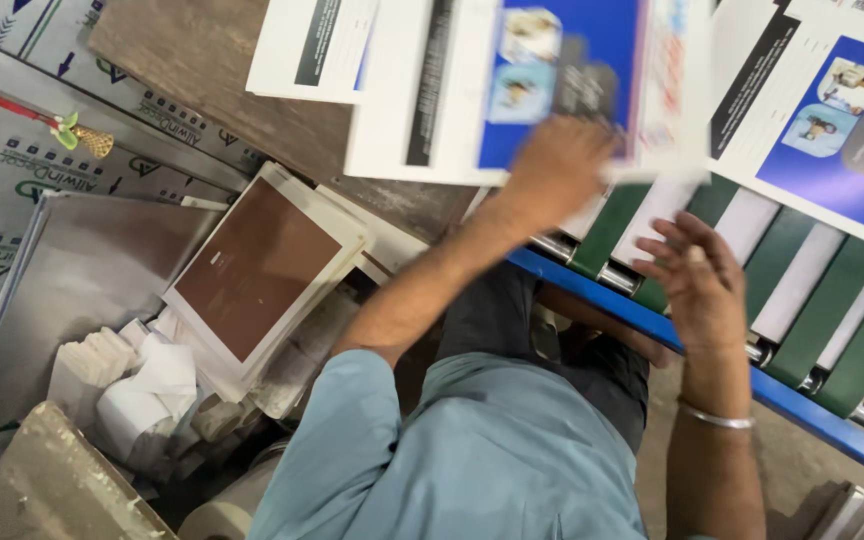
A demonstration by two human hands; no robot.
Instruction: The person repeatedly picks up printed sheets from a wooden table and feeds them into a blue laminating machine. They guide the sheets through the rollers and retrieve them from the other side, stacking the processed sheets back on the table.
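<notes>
Head view: the left hand [557, 165] closes its grip on a printed carton sheet [512, 90] above the belt conveyor [802, 300]. The right hand [697, 280] hovers open and empty beside it. Support the sheet's free edge to keep it flat.

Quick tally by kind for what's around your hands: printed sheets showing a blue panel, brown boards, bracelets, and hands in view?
White printed paper sheets showing a blue panel: 2
Brown-faced flat board with a white border: 1
Silver metal bracelet: 1
Bare hands: 2, left hand and right hand
Total: 6
</notes>
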